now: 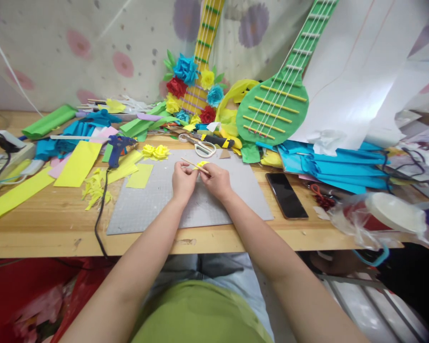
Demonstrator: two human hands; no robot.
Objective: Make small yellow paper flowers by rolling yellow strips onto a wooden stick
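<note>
Over the grey cutting mat (143,214), my two hands meet close together. My right hand (216,178) is closed on a thin wooden stick (190,163), which slants up to the left across the fingers. A small piece of yellow paper (201,165) shows between the hands, mostly hidden by them. My left hand (184,180) is pinched at that yellow piece, its fingertips nearly touching the right hand's. Just beyond lie white-handled scissors (204,149). Left on the mat are yellow paper flowers (156,152) and a yellow paper square (140,176).
A blue glue gun (118,150) stands at left, its cord hanging over the table edge. A phone (287,195) lies right of the mat, near a plastic-wrapped tub (382,214). Behind lean a green paper instrument (275,107) and a yellow one (204,47) amid crepe paper.
</note>
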